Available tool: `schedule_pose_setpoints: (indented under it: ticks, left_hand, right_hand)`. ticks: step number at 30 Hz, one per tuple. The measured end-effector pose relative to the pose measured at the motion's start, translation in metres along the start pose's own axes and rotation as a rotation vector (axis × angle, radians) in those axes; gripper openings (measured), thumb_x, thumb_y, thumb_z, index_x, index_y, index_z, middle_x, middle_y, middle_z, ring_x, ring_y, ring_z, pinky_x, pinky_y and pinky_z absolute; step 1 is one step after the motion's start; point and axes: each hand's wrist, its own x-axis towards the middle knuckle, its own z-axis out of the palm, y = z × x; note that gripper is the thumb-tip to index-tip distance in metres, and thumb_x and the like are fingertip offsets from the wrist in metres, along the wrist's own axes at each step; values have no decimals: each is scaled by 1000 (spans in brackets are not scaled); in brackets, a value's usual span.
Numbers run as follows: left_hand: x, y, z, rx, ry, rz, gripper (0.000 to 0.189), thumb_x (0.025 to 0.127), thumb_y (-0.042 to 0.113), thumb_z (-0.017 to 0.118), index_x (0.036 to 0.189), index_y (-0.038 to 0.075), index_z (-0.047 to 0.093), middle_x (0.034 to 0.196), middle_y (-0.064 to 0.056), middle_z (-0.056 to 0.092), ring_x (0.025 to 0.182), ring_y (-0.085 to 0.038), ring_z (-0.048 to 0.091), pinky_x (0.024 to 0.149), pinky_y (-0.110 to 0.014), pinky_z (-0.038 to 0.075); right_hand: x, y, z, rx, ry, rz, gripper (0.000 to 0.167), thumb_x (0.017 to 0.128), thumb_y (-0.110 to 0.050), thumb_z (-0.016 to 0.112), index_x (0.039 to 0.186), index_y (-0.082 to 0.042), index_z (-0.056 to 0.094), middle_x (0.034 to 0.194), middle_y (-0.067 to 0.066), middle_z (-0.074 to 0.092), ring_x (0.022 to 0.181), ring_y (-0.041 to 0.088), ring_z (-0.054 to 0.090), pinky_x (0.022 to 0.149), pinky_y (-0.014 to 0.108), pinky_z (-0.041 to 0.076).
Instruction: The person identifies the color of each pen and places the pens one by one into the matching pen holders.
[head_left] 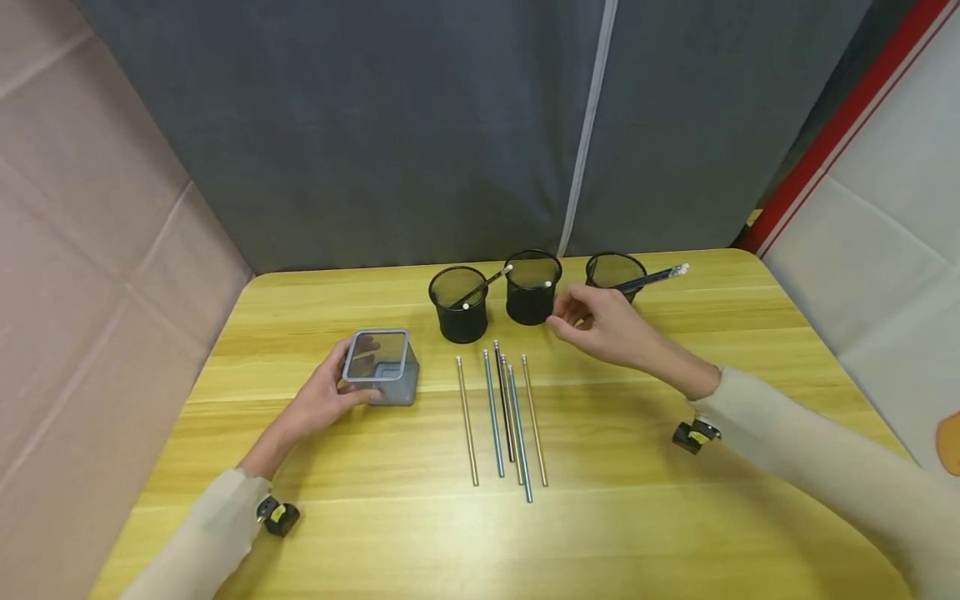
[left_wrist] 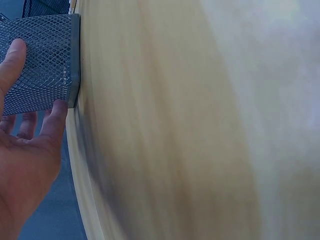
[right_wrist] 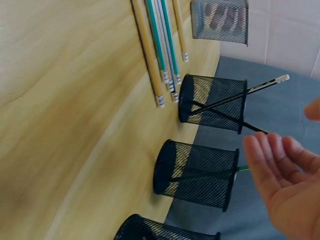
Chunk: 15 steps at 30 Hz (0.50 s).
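My left hand grips a grey square mesh pencil cup, fingers on the far side and thumb at the near side. The left wrist view shows the thumb across the cup's mesh wall. My right hand hovers by the middle black round mesh cup, fingers loosely bent and holding nothing. That cup has a pencil in it. Two pencils lean in the left black cup. Dark pencils jut from the right black cup, partly hidden behind my right hand.
Several pencils lie side by side mid-table, including a gold one on the left, a blue one and a gold one on the right. A grey curtain hangs behind the wooden table.
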Motion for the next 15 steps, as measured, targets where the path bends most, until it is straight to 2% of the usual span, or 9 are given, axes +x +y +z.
schedule_pose_setpoints:
  ticks: [6, 10, 15]
  left_hand:
    - [1, 2, 1, 5, 3, 0, 83, 87, -1, 80, 154, 10, 33, 151, -16, 43, 141, -37, 38, 104, -47, 45]
    - [1, 2, 1, 0, -1, 8, 83, 87, -1, 80, 154, 10, 33, 151, -16, 42, 141, -37, 37, 104, -47, 44]
    - [1, 1, 1, -1, -2, 15, 83, 87, -1, 79, 154, 10, 33, 152, -15, 41, 142, -37, 37, 104, -47, 44]
  right_hand:
    - [-4, 10, 1, -25, -121, 155, 15, 98, -22, 69, 98, -8, 64, 88, 2, 65, 77, 17, 62, 68, 35, 53]
    - [-5, 17, 4, -24, -166, 204, 18, 97, -22, 70, 99, -6, 62, 88, 3, 65, 77, 20, 62, 69, 37, 52]
    - [-5, 25, 9, -12, -194, 223, 21, 96, -25, 71, 97, -6, 62, 87, 2, 65, 77, 18, 62, 71, 37, 53]
